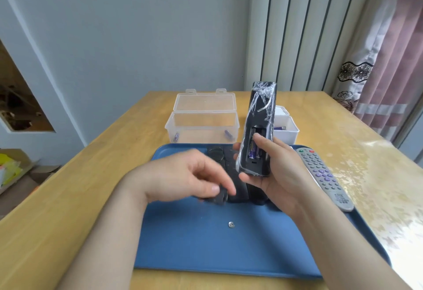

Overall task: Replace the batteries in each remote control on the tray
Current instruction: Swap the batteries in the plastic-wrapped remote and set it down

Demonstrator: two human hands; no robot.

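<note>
My right hand [278, 170] grips a black remote [258, 120] wrapped in clear film and holds it upright above the blue tray [206, 244]. Its battery bay faces me, uncovered, with purple batteries [254, 151] inside and my thumb resting on them. My left hand [183, 175] pinches a small black battery cover [218, 196] low over the tray. More black remotes [233, 175] lie on the tray behind my hands, partly hidden. A grey remote [325, 175] lies along the tray's right edge.
A clear plastic box [202, 118] with its lid up holds loose purple batteries behind the tray. A white box [286, 127] with another battery stands behind the held remote. A small silver disc [231, 224] lies mid-tray. Wooden table [68, 198] all around.
</note>
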